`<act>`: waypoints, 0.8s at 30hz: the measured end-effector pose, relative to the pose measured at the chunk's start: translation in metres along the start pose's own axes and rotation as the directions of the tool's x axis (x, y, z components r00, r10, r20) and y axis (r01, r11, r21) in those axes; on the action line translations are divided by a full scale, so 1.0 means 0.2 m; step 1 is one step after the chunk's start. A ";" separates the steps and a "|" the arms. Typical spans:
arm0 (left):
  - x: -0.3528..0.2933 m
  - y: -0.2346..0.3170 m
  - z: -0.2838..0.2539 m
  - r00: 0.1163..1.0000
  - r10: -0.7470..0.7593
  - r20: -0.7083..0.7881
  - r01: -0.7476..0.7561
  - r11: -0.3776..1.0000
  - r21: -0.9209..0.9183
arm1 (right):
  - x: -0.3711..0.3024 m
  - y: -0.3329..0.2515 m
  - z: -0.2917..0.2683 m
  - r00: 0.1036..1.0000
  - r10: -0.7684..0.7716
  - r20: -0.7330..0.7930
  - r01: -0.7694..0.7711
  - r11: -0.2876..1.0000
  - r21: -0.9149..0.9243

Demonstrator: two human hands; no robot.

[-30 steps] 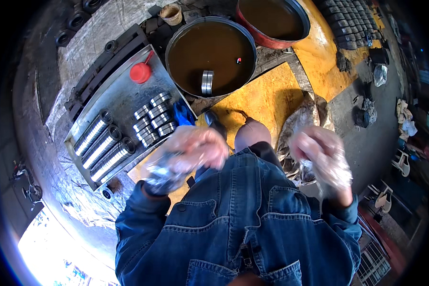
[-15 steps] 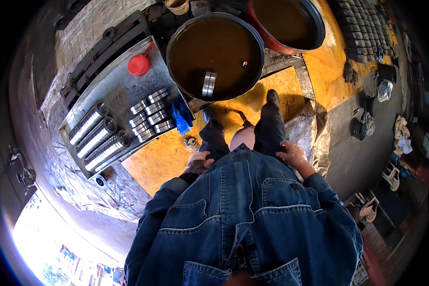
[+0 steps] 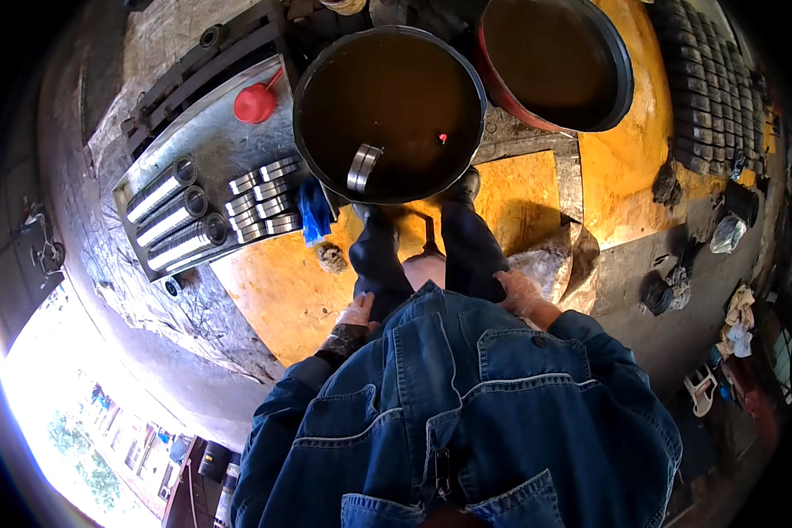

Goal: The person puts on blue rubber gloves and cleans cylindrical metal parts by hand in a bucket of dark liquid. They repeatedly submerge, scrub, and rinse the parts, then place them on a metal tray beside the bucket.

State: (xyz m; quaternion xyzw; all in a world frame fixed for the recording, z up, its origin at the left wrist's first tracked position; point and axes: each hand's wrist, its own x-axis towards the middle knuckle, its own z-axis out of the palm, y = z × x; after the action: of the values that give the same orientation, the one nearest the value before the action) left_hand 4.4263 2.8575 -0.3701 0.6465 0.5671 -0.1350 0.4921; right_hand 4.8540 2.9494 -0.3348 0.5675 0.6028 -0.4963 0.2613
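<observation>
My left hand (image 3: 355, 312) rests against the side of my left trouser leg, with a dark band round the wrist. On the outer side of my right thigh lies my right hand (image 3: 521, 294), its fingers against the dark cloth. Both hands look covered by thin see-through gloves, and I see no object in either. Beyond my knees stands a round drum (image 3: 302, 132) of brown liquid. A shiny metal bearing ring (image 3: 363, 168) sits in it near the close rim, and a small red-and-white thing (image 3: 442, 139) shows farther right.
Left of the drum, a metal tray (image 3: 211, 123) carries stacked bearing rings (image 3: 260, 201), several long rows of rings (image 3: 185, 236), a red scoop (image 3: 255, 104) and a blue cloth (image 3: 313, 211). A second, red drum (image 3: 499, 84) stands at right. Yellow sheeting (image 3: 273, 290) covers floor below.
My feet and legs have come closer to the drum, and its near rim now overlaps my shoe tips. Both hands stay on my legs.
</observation>
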 end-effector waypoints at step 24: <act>0.20 -0.18 0.04 0.912 0.139 0.385 -0.137 0.990 -0.033 | 0.38 0.22 0.25 0.841 -0.324 0.433 0.156 0.912 0.379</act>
State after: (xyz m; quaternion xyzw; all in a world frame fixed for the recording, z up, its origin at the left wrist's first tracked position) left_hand 4.4116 2.8696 -0.4198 0.6443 0.4125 -0.2231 0.6042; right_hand 4.8667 2.9317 -0.4337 0.3786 0.4931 -0.7454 0.2407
